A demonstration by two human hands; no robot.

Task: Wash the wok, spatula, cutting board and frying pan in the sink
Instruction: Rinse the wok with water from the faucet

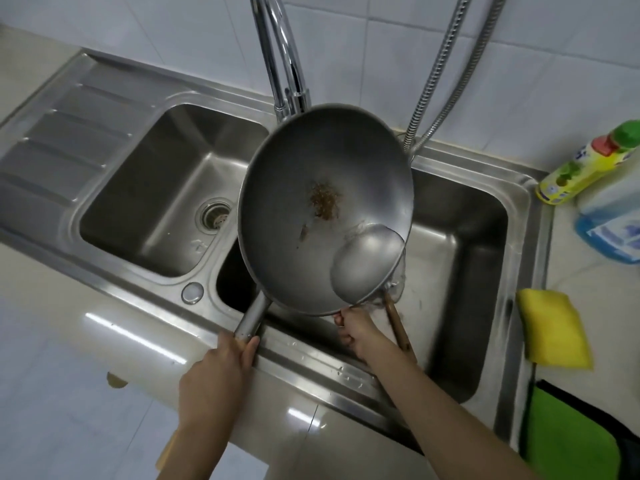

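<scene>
Overhead, the wok (322, 209) tilts above the right basin of the sink (519, 188), its spatula (367, 261) lying inside. The left hand (214, 372) wraps its grip around the wok's handle; the right hand (356, 332) curls its grip under the rim. A yellow sponge (554, 329) rests on the desk (69, 393).

My wok (311, 188) is dull grey metal, its spatula (367, 261) shinier with a wooden handle; the sink (138, 188) is brushed steel.
</scene>
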